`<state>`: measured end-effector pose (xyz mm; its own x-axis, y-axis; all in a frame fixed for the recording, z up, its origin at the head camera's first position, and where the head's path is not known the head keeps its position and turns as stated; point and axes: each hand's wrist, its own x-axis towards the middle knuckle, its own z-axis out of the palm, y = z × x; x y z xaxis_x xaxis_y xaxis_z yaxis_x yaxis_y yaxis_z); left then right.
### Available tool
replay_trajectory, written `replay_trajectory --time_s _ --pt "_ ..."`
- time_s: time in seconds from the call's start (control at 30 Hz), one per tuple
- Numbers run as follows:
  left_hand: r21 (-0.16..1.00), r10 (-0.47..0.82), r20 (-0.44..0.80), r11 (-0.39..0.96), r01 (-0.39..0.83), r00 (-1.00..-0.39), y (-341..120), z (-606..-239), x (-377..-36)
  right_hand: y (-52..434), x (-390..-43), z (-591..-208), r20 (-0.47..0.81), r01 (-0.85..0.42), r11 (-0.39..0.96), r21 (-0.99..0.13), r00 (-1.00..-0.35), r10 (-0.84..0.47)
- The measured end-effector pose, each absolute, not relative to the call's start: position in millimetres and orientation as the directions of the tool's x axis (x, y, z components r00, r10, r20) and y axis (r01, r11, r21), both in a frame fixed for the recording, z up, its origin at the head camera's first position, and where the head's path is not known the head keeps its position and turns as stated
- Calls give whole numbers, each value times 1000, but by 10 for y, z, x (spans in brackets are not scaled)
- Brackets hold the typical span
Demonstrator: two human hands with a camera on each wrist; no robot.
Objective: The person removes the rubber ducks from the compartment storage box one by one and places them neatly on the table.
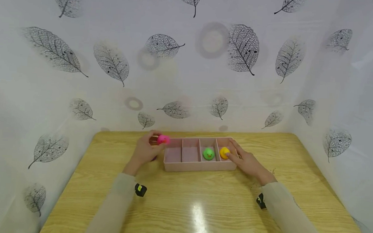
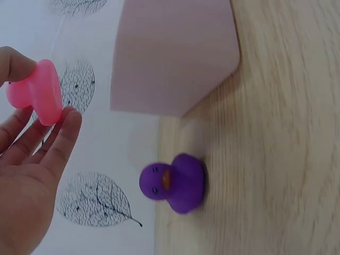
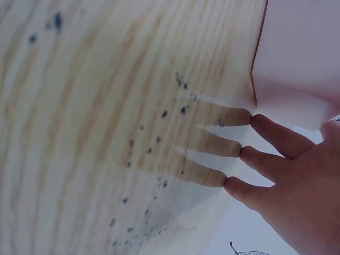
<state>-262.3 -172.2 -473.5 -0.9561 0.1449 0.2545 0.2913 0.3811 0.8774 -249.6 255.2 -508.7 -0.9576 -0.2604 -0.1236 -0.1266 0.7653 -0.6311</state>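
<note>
My left hand [image 1: 145, 149] pinches a pink rubber duck [image 1: 163, 139] between thumb and fingers, at the left end of a pale pink box [image 1: 199, 167] split into four compartments. Low beside that end, a purple rubber duck [image 2: 186, 183] stands on the table, mostly hidden by the hand in the head view. A green duck [image 1: 208, 153] sits in the third compartment from the left, a yellow duck [image 1: 224, 152] in the rightmost. My right hand [image 1: 248, 163] is at the box's right end, thumb reaching over the wall to the yellow duck. Its outer fingers [image 3: 260, 162] rest spread on the table.
The box stands on a glossy wood-grain table [image 1: 182, 204] near its back edge. A white curtain [image 1: 188, 85] printed with leaves surrounds the back and sides. Small black devices [image 1: 140, 190] show at both wrists.
</note>
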Motion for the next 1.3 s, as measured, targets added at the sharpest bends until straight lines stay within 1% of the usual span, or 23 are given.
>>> replay_trajectory --time_s 0.2,0.4,0.63,0.9,1.1,1.3 --pt "907 80 214 355 228 -974 -1935 -4777 -2584 2577 -2500 -5104 -123 -126 766 -631 -958 -258" --pt "889 50 205 407 208 -977 -2094 -4800 -2541 2584 -2504 -5115 -112 -132 768 -627 -960 -257" --pt "857 64 237 456 240 -969 -2276 -4936 -2517 2582 -2498 -5112 -112 -136 770 -624 -959 -260" --pt "846 12 207 500 185 -978 -2434 -5029 -2469 2582 -2496 -5098 -117 -133 769 -625 -958 -260" --pt "837 14 226 509 201 -974 -2520 -5078 -2458 2585 -2506 -5107 -117 -136 769 -624 -957 -264" --pt "791 13 256 573 217 -967 -2591 -5133 -2440 2581 -2496 -5097 -121 -134 766 -629 -956 -267"
